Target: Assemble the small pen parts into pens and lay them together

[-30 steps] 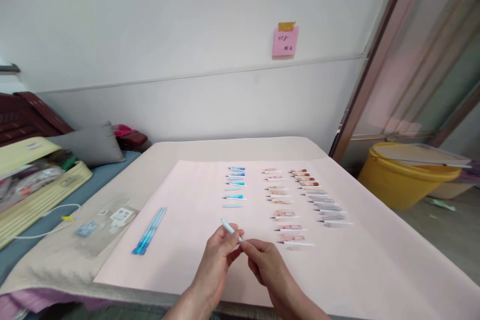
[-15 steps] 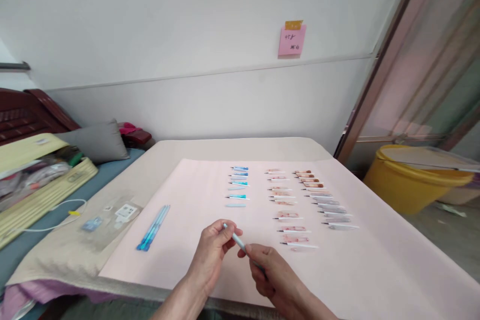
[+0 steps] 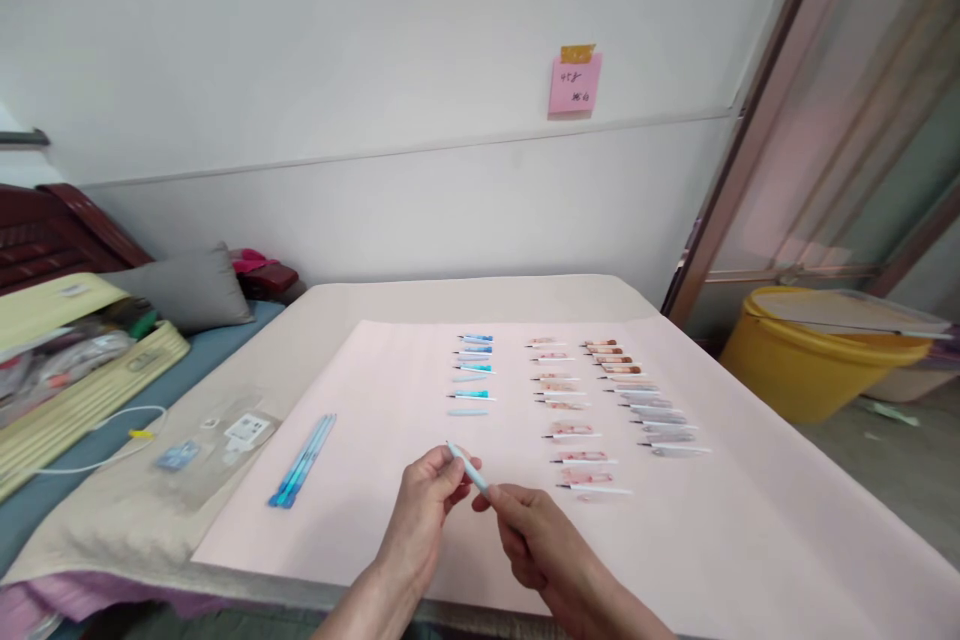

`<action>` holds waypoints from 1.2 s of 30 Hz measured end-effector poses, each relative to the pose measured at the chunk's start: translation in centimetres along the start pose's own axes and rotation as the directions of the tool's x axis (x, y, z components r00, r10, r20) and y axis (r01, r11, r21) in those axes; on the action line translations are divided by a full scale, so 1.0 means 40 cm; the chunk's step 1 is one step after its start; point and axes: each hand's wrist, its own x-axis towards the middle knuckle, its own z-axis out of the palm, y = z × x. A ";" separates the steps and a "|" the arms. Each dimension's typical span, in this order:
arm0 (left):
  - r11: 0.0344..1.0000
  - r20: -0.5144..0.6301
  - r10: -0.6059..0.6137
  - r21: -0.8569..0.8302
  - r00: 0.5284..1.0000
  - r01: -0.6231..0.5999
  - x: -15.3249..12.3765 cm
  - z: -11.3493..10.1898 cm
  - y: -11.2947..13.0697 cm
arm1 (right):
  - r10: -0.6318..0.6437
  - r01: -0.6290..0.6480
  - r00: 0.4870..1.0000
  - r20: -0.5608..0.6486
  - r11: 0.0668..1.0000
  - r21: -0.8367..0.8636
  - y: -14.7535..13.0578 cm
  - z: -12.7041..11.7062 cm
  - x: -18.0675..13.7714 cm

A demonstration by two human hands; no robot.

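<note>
A light blue pen is held between my two hands above the near part of the pink sheet. My left hand pinches its upper, pointed end between thumb and fingers. Around the lower end my right hand is closed, hiding that part of the pen. Ahead of my hands lies a column of blue pen parts and refills. To the right are pink-patterned pen parts with white refills, then brown and grey ones. Several whole blue pens lie together on the left.
Clear plastic packaging lies on the beige cover at the left. Further left are a yellow box and a grey pillow. A yellow bucket stands right of the table. A pink note is taped to the wall.
The view has shifted slightly. The pen stays in both hands, and its pointed end now shows a little more above my left fingers. The laid-out pen parts have not moved.
</note>
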 end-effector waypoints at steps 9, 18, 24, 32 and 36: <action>0.996 -0.047 -0.056 -0.067 0.997 0.053 -0.004 0.000 -0.019 | -0.402 0.350 0.906 -0.133 0.887 -0.302 0.013 0.016 0.008; 0.994 0.067 -0.048 -0.093 0.997 0.054 -0.014 0.017 0.007 | -0.117 0.114 0.992 -0.049 0.992 -0.061 0.003 0.001 0.002; 0.989 -0.224 -0.031 -0.150 0.974 -0.003 0.004 -0.009 -0.008 | -0.446 0.359 0.887 -0.120 0.829 -0.429 0.021 0.011 0.013; 0.990 -0.180 -0.023 -0.140 0.983 -0.002 0.011 -0.024 0.015 | -0.200 0.188 0.977 -0.076 0.973 -0.136 0.016 0.016 0.004; 0.990 -0.133 -0.017 -0.139 0.991 -0.002 0.008 -0.018 0.019 | 0.109 -0.173 0.975 0.194 0.919 0.353 0.007 0.004 -0.016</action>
